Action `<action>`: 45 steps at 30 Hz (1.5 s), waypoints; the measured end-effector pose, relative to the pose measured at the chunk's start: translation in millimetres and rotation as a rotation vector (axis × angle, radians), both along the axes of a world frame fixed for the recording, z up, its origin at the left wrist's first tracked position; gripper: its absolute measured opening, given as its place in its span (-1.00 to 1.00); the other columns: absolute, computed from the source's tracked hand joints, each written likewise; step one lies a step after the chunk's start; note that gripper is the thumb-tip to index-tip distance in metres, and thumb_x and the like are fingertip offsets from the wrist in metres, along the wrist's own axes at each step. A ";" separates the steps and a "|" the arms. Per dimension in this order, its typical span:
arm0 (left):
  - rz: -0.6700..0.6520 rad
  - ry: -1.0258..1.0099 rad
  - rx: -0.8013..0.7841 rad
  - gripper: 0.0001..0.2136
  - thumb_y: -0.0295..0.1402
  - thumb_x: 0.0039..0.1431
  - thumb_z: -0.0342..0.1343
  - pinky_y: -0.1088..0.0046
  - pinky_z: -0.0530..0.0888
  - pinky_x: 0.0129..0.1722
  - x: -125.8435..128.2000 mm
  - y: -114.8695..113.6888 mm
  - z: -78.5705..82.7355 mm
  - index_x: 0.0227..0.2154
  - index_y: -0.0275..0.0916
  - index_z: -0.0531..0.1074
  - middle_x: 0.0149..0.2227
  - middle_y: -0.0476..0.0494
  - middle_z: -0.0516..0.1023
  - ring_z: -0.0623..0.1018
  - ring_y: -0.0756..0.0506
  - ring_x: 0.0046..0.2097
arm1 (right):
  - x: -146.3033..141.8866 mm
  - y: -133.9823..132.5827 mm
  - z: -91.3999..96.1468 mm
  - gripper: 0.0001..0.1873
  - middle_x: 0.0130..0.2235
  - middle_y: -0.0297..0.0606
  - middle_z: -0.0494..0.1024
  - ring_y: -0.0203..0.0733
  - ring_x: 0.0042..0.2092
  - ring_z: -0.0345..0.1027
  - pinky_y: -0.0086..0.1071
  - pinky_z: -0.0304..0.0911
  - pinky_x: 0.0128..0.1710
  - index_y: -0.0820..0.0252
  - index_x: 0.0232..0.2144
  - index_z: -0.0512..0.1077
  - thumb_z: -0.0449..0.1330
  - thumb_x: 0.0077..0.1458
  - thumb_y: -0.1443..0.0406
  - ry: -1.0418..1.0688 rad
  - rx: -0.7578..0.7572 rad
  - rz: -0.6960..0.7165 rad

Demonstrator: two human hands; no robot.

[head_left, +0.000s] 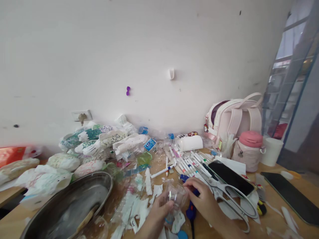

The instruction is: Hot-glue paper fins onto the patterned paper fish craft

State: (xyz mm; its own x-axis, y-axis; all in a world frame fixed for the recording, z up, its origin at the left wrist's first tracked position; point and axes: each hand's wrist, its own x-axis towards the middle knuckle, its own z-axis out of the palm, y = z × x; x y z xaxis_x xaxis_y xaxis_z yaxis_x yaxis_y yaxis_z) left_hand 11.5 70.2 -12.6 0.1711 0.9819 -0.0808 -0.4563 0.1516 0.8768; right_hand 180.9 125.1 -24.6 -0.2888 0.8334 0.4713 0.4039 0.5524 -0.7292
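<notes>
Lower centre of the frame: the left hand (pixel 157 212) is grasping a clear plastic piece (pixel 176 195). The right hand (pixel 202 195) is holding its fingertips at the piece's right edge; whether they are gripping cannot be told. Scissors (pixel 217 186) are lying lower right, a basin (pixel 72 196) lower left.

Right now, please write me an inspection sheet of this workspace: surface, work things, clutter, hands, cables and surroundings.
Surface: wooden table, heavily covered.
Work things: clear plastic piece; its shape is hard to see.
Clutter: scissors, markers, phones, paper scraps, metal basin.
Hands: left hand holds the clear plastic piece; right hand is at its edge, grip unclear.
Cables: dark cord at the blue tool; plug in wall socket.
Surroundings: white wall, pink backpack.
</notes>
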 end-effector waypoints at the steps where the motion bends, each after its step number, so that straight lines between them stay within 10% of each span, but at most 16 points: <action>1: 0.006 0.000 0.007 -0.53 -0.06 -0.35 0.39 0.23 0.31 0.03 -0.4 0.2 0.9 -0.32 -0.20 0.59 -0.21 -0.19 0.61 0.49 -0.31 -0.04 | 2.4 -0.5 1.3 -0.77 -0.18 -0.13 0.50 -0.12 -0.14 0.38 -0.26 0.29 -0.10 0.21 -0.27 0.44 0.01 0.15 0.27 -0.057 0.022 0.018; 8: -0.006 -0.016 0.028 -0.55 -0.10 -0.32 0.39 0.38 0.37 -0.14 -2.1 1.4 5.8 -0.30 -0.20 0.59 -0.26 -0.18 0.63 0.53 -0.25 -0.11 | 16.9 -5.1 16.5 -0.35 0.17 -0.22 0.25 -0.11 0.19 0.06 -0.17 -0.05 0.21 0.09 0.10 0.17 0.13 -0.09 0.43 -0.315 0.155 0.250; 17: -0.051 -0.181 -0.115 -0.65 -0.14 -0.25 0.38 0.44 0.40 -0.18 -8.3 1.3 -9.5 -0.35 -0.19 0.60 -0.28 -0.14 0.64 0.56 -0.16 -0.18 | 8.2 -10.1 16.7 -0.50 -0.02 -0.17 0.40 -0.07 0.04 0.22 -0.22 0.14 0.05 0.18 -0.07 0.26 0.29 -0.10 0.33 -0.300 -0.140 0.191; 45: -0.026 -0.331 -0.136 -0.70 -0.17 -0.19 0.36 0.29 0.36 -0.01 -8.7 2.8 -2.4 -0.38 -0.24 0.60 -0.39 -0.15 0.65 0.55 -0.23 -0.11 | 1.5 -7.6 14.0 -0.75 -0.12 -0.15 0.40 -0.11 -0.08 0.34 -0.27 0.22 -0.03 0.18 -0.43 0.34 0.25 -0.01 0.14 0.279 -0.358 0.353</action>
